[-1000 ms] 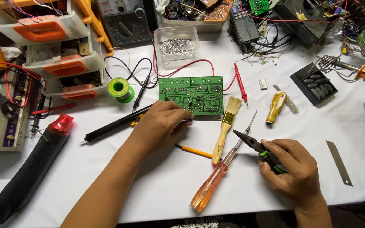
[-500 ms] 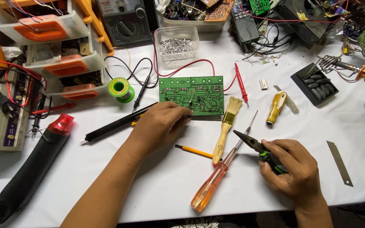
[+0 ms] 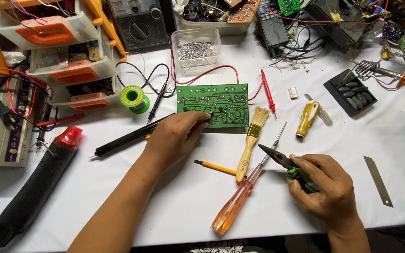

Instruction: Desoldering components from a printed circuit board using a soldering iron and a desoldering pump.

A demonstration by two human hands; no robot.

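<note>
- Left hand (image 3: 176, 136): fingertips pinched on sth tiny at near edge of green circuit board (image 3: 213, 105), mid-table (image 3: 118, 197).
- Right hand (image 3: 323, 187): grip closed round green-handled pliers (image 3: 284, 165), tips pointing left.
- Btw hands: brush (image 3: 250, 140), orange screwdriver (image 3: 240, 197), pencil (image 3: 215, 167).
</note>
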